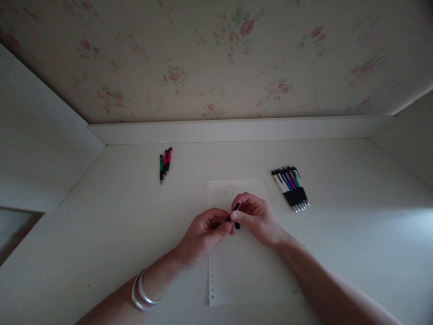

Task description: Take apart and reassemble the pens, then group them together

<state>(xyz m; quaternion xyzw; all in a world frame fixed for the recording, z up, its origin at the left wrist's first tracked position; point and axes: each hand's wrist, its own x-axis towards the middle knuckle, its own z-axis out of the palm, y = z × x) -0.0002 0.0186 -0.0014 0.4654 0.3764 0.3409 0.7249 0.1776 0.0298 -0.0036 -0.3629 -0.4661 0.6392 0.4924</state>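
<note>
My left hand (pixel 208 232) and my right hand (pixel 255 217) meet above a sheet of lined paper (pixel 237 275). Small black pen parts (pixel 237 224) show between the fingertips, one piece sticking up from the right thumb and another pointing down. The left thumb and fingers pinch a dark end that the fingers partly cover. Both hands are closed. Whether the pieces are joined cannot be made out. Handwriting (pixel 230 189) fills the top lines of the sheet, and punched holes run down its left edge.
To the right of the sheet lies a row of several pens (pixel 291 189) with white, blue, purple and green barrels. Three shorter-looking pens (pixel 165 163), one green and two pink, lie at the back left. The white desk (pixel 135 239) ends at a floral wall (pixel 209 67), with white panels at both sides.
</note>
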